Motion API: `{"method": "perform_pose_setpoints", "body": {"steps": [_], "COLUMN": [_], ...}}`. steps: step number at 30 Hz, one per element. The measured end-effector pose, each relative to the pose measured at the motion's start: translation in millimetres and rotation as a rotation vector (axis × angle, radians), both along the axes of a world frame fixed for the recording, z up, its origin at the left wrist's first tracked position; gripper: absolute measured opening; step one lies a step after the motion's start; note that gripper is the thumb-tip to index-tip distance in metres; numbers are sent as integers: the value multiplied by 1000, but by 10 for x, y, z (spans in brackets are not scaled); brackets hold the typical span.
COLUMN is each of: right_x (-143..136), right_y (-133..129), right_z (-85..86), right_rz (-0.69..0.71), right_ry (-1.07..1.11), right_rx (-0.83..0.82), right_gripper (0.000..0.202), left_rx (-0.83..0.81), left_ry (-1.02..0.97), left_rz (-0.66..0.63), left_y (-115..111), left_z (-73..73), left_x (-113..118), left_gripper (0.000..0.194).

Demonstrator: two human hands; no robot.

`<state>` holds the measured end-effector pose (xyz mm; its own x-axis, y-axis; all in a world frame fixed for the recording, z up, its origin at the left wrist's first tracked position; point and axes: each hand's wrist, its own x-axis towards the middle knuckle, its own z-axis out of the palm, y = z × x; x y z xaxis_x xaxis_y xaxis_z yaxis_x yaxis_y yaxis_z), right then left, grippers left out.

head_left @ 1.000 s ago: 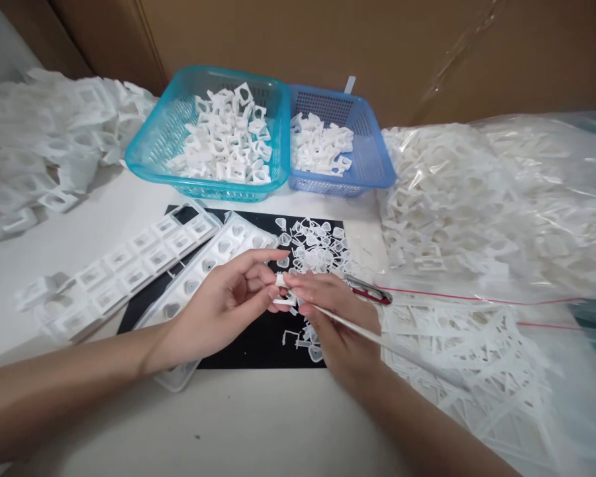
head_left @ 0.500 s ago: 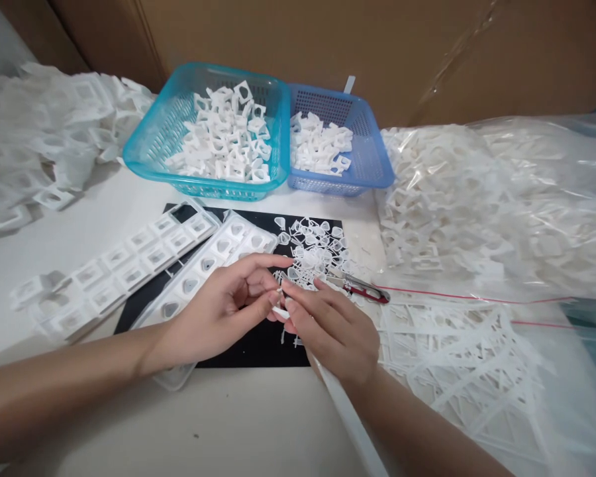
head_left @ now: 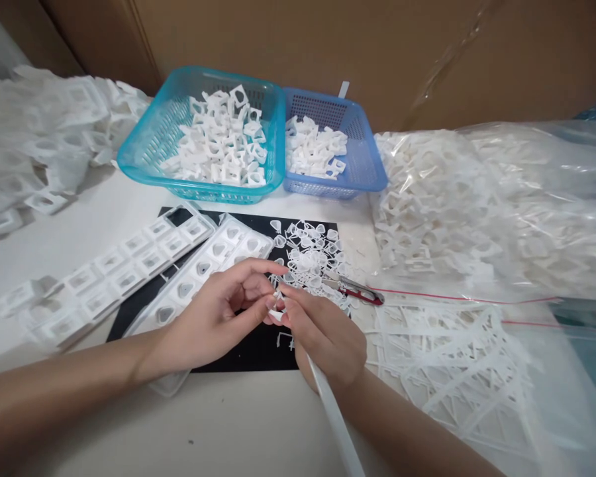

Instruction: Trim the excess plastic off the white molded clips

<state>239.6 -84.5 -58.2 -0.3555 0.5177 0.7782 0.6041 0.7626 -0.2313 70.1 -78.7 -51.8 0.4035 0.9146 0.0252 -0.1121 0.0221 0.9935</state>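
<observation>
Between the fingertips of both hands is a small white plastic part (head_left: pixel 278 315), largely covered by the fingers. My left hand (head_left: pixel 218 311) pinches its left side with thumb and fingers, the index finger reaching over the top. My right hand (head_left: pixel 330 338) is closed at the other side, thumb and index finger together against the part. A long white strip (head_left: pixel 334 421) runs from beneath my right hand toward the bottom edge; its upper end is hidden. Both hands are above a black mat (head_left: pixel 248 358), with small translucent white pieces (head_left: pixel 312 255) scattered just beyond them.
Two white trays with rows of pockets (head_left: pixel 114 271) (head_left: pixel 198 268) lie at left. Behind stand a teal basket (head_left: pixel 146 172) and a blue basket (head_left: pixel 370 149) of white parts. A red-handled cutter (head_left: pixel 362 291), a bag of parts (head_left: pixel 442 205) and white plastic runners (head_left: pixel 457 358) are at right.
The view has shifted slightly, so most things appear a little further left. My right fingers have turned a little, showing more of the white part. Both hands keep their grip.
</observation>
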Motion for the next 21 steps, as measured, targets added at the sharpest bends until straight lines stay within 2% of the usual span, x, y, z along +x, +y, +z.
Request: {"method": "perform_pose_setpoints", "body": {"steps": [5,10,16,21], "right_x": [25,117,171,165], "right_y": [-11,-22,5,31], "right_z": [-40,40,75,67], "right_rz": [-13,33,185,213], "right_ry": [95,145,261,216], "right_rx": [-70,-235,-406,-449], "right_gripper": [15,26,24,26], "left_rx": [-16,-112,-187,-194], "left_ry": [4,-22,-13,-45], "left_rz": [10,88,137,113], "left_y": [-24,2,46,48], "left_z": [25,48,61,66], "left_x": [17,32,22,10], "left_gripper": [28,26,21,22]}}
